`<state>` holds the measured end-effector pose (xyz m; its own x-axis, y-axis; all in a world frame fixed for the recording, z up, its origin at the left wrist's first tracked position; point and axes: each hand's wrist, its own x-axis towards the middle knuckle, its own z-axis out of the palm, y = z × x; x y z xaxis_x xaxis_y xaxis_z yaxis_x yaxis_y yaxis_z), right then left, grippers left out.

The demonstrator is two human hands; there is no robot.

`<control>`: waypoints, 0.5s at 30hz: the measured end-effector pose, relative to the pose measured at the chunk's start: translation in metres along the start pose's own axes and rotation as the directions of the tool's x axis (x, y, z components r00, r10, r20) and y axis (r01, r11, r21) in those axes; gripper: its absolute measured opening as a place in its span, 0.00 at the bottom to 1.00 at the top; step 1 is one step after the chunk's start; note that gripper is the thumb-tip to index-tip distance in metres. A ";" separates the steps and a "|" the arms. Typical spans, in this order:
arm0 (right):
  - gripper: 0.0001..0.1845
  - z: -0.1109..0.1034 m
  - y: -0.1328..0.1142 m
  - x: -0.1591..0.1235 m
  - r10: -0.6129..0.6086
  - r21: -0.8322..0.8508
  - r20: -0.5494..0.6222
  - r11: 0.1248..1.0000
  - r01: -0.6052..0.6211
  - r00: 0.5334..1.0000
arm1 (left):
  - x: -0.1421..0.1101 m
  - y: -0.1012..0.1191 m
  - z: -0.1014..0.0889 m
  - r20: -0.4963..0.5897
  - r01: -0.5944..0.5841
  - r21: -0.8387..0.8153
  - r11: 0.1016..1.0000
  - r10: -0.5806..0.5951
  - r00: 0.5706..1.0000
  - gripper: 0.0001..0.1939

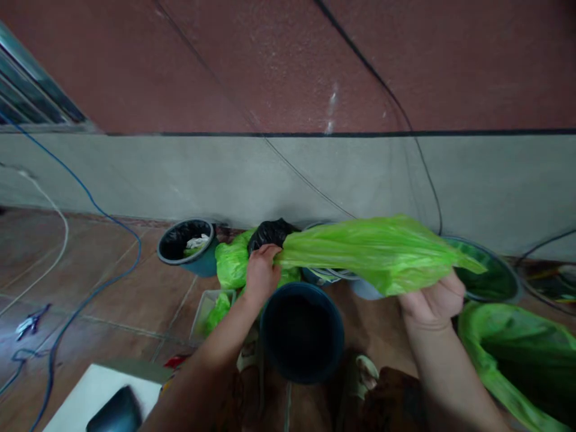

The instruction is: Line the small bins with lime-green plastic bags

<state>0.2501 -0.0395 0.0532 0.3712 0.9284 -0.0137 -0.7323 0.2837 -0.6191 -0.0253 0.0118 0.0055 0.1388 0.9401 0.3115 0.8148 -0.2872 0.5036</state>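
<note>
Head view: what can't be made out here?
- Green plastic bag, stretched between left hand and right hand: contents hidden by its own folds.
- Dark blue bucket below the bag: inside too dark to read.
- Black bag: mostly hidden behind the left hand and green bag.
- Green-lined bin: cut off by the right edge.
- Black object on the white board: cut off by the bottom edge.

Both hands have a bright green plastic bag (373, 252) stretched out sideways, left hand (261, 273) pinching one end, right hand (432, 300) gripping the other. It hangs right over an empty dark blue bucket (302, 333) on the tiled floor (135, 288), and by the wall sits another bin (186, 246) with scraps in it
</note>
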 end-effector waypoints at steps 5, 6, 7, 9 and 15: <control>0.11 -0.010 -0.007 0.013 -0.007 0.022 -0.040 1.000 0.008 0.999 | 0.013 -0.017 -0.020 -0.034 0.145 -0.107 0.984 -0.149 0.988 0.22; 0.11 -0.012 -0.005 0.013 0.015 0.011 -0.031 1.000 -0.014 0.999 | 0.015 -0.021 -0.025 -0.066 0.179 -0.136 0.974 -0.189 0.980 0.22; 0.11 -0.014 -0.001 0.013 0.040 -0.010 -0.013 0.999 -0.040 0.999 | 0.017 -0.026 -0.029 -0.103 0.212 -0.163 0.964 -0.230 0.968 0.21; 0.13 -0.017 0.007 0.011 0.092 -0.073 0.037 0.993 -0.089 0.995 | 0.020 -0.038 -0.038 -0.182 0.270 -0.219 0.938 -0.311 0.933 0.22; 0.18 -0.026 0.023 0.006 0.169 -0.266 0.139 0.956 -0.127 0.976 | 0.023 -0.073 -0.063 -0.161 0.277 -0.725 0.631 -0.546 0.822 0.14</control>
<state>0.2505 -0.0332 0.0191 0.1594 0.9872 -0.0085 -0.5954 0.0893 -0.7984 -0.1172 0.0432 0.0269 -0.4220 0.8998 0.1109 0.1443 -0.0542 0.9881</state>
